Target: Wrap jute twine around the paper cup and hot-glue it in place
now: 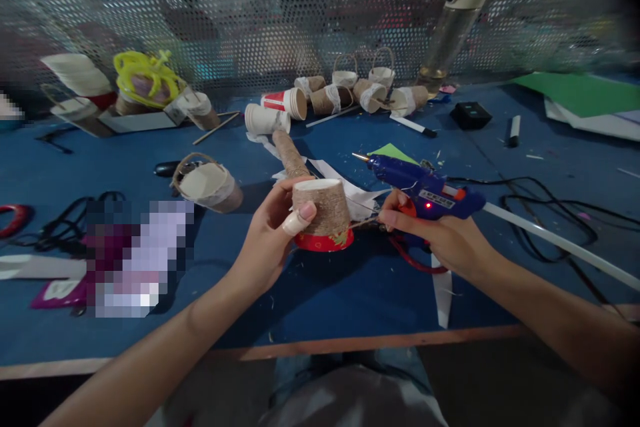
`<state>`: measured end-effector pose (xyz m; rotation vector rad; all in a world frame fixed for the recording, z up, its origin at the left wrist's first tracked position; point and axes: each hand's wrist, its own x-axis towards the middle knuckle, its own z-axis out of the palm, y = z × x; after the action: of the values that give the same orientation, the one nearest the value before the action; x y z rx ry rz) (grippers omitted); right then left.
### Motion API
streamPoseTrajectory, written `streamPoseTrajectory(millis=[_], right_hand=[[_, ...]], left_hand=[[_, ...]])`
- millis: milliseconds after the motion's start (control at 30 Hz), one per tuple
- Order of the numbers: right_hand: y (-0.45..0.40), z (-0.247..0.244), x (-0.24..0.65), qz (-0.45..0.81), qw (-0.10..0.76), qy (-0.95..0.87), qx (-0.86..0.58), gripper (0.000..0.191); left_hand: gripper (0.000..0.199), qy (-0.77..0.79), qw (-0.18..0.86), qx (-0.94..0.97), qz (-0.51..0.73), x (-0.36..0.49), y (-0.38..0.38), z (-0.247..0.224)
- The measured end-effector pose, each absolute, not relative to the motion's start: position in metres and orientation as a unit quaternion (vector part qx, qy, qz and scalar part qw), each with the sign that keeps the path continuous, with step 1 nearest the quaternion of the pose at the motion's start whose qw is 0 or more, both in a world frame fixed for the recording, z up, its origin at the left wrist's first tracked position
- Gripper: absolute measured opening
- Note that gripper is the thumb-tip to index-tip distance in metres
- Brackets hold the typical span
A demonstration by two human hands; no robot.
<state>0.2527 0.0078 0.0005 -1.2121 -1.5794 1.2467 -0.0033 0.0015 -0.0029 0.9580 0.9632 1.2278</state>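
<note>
My left hand (270, 230) is wrapped round a paper cup (321, 212), its thumb pressed on the near side. Brown twine covers most of the cup's wall, and a red printed band shows at the bottom. From the cup a short strand of twine (367, 221) runs right to my right hand (443, 233), whose thumb and finger pinch it. Just beyond that hand is a blue glue gun (410, 180), its red light lit and a long white glue stick (555, 240) in its back. Beneath my right hand show red scissor handles (417, 263), partly hidden.
Behind the cup lie a twine roll (289, 152) and white lace strips (345, 180). A small twine basket (210, 185) stands at left. Paper cups (267, 119), several twine-wrapped cups (330, 99) and a bottle (453, 33) line the mesh screen (240, 13). A black cable (545, 193) curls at right.
</note>
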Motion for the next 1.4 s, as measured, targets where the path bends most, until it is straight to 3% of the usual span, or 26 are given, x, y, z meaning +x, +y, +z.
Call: streamPoseTrajectory(millis=[833,1400], right_hand=[[0.0033,-0.0001,0.2467,0.485,0.414,-0.581,-0.506,0.026],[0.003,0.0048,0.2456,0.452,0.361,-0.623,-0.527,0.024]], left_hand=[[0.044,0.378,0.634,0.427,0.522,-0.0028,-0.0001,-0.008],[0.044,0.372,0.643,0.421,0.521,0.0014,-0.0028,-0.0044]])
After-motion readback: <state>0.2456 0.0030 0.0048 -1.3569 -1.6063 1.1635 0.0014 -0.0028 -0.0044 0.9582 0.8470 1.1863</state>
